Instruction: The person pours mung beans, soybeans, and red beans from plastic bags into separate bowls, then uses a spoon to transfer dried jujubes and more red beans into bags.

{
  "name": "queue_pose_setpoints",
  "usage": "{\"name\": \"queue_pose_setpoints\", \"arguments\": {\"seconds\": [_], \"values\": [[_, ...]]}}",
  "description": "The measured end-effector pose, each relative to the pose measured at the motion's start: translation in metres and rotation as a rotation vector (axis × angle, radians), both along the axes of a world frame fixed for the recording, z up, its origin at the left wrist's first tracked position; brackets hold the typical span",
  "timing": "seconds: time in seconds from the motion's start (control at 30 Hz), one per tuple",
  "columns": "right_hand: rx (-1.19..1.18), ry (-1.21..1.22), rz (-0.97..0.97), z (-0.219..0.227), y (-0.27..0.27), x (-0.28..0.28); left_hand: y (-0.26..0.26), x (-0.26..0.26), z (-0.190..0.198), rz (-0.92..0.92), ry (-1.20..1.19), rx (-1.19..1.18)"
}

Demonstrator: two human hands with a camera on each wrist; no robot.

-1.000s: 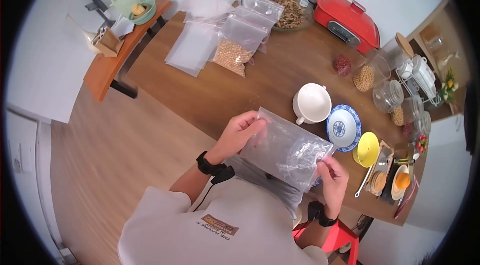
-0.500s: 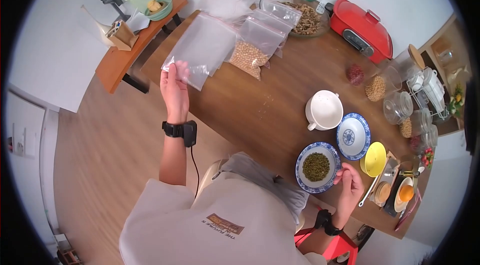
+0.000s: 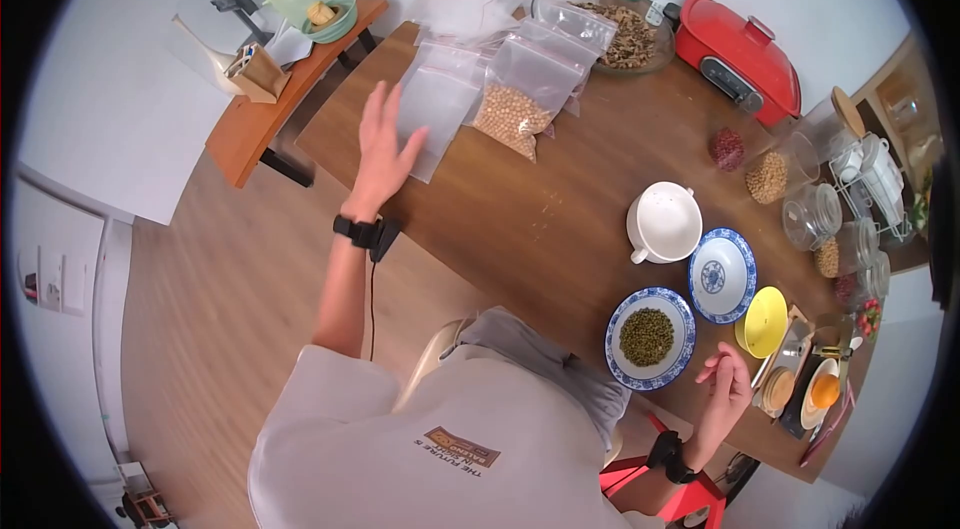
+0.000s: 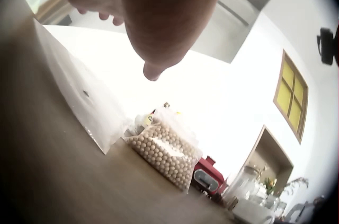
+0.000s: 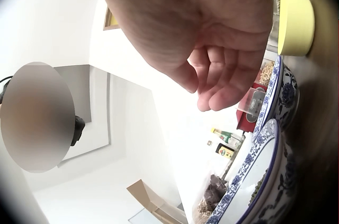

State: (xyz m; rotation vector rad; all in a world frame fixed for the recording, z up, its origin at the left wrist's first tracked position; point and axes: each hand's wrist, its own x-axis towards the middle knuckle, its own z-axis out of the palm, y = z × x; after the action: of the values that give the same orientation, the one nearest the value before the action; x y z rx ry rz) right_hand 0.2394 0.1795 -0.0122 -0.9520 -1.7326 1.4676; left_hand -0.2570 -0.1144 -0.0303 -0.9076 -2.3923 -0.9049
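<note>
In the head view my left hand (image 3: 385,149) is spread, fingers straight and nothing in its grasp, at the left edge of the table beside flat clear plastic bags (image 3: 440,99). Right of those bags lies a zip bag of round beige beans (image 3: 512,119). My right hand (image 3: 728,379) hangs loosely curled and holds nothing, just right of a blue-rimmed bowl (image 3: 620,349) with small green beans (image 3: 647,337) in it. The right wrist view shows the fingers of that hand (image 5: 217,75) relaxed above the bowls.
A second blue-rimmed bowl (image 3: 722,274), a white two-handled bowl (image 3: 668,224) and a yellow bowl (image 3: 765,321) stand near the right hand. Glass jars (image 3: 812,216) line the right side. Farther back are a red electric cooker (image 3: 740,59) and a glass bowl (image 3: 655,59) of brown dried pieces.
Both hands held a clear bag before my body; the left hand then carried it left to the flat bags and has let go. The right hand released it and moved slightly right.
</note>
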Motion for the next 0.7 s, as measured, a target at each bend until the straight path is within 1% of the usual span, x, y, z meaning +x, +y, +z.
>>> {"name": "queue_pose_setpoints", "arguments": {"seconds": [0.07, 0.1, 0.13, 0.2, 0.23, 0.3, 0.37, 0.43, 0.47, 0.5, 0.53, 0.57, 0.6, 0.63, 0.67, 0.7], "values": [[0.001, 0.009, -0.013, -0.001, -0.001, 0.002, 0.012, -0.016, -0.003, -0.079, 0.028, -0.249], [0.003, 0.007, -0.019, 0.001, -0.001, 0.003, 0.017, -0.025, -0.001, -0.112, 0.044, -0.331], [0.005, 0.007, -0.026, 0.003, -0.002, 0.004, 0.023, -0.033, 0.001, -0.122, 0.050, -0.334], [0.000, 0.017, -0.039, 0.002, -0.002, 0.007, 0.032, -0.046, 0.003, -0.202, 0.003, -0.509], [-0.003, 0.023, -0.044, 0.001, -0.002, 0.009, 0.035, -0.050, 0.002, -0.209, 0.010, -0.514], [-0.005, 0.014, -0.051, -0.001, -0.001, 0.013, 0.038, -0.060, -0.006, -0.223, -0.091, -0.710], [-0.012, 0.001, -0.076, -0.002, -0.003, 0.019, 0.035, -0.072, -0.018, -0.261, -0.096, -0.727], [-0.066, -0.064, -0.089, -0.002, -0.005, 0.022, 0.032, -0.079, -0.017, -0.316, -0.095, -0.750], [-0.078, -0.062, -0.130, -0.003, -0.007, 0.022, 0.030, -0.079, -0.016, -0.315, -0.089, -0.729], [-0.129, -0.083, -0.107, -0.003, -0.007, 0.023, 0.031, -0.078, -0.017, -0.323, -0.087, -0.708], [-0.178, -0.102, -0.088, -0.003, -0.006, 0.024, 0.030, -0.077, -0.017, -0.373, -0.077, -0.720], [-0.205, -0.139, -0.097, -0.002, -0.007, 0.023, 0.030, -0.076, -0.015, -0.345, -0.014, -0.647], [-0.219, -0.141, -0.146, -0.004, -0.008, 0.022, 0.033, -0.069, -0.012, -0.317, 0.044, -0.569], [-0.213, -0.191, -0.105, -0.007, -0.008, 0.021, 0.040, -0.055, -0.005, -0.362, 0.050, -0.575], [-0.206, -0.239, -0.058, -0.009, -0.008, 0.020, 0.046, -0.039, 0.008, -0.357, 0.062, -0.506], [-0.213, -0.239, -0.091, -0.009, -0.009, 0.019, 0.050, -0.025, 0.019, -0.347, 0.070, -0.434]]}}
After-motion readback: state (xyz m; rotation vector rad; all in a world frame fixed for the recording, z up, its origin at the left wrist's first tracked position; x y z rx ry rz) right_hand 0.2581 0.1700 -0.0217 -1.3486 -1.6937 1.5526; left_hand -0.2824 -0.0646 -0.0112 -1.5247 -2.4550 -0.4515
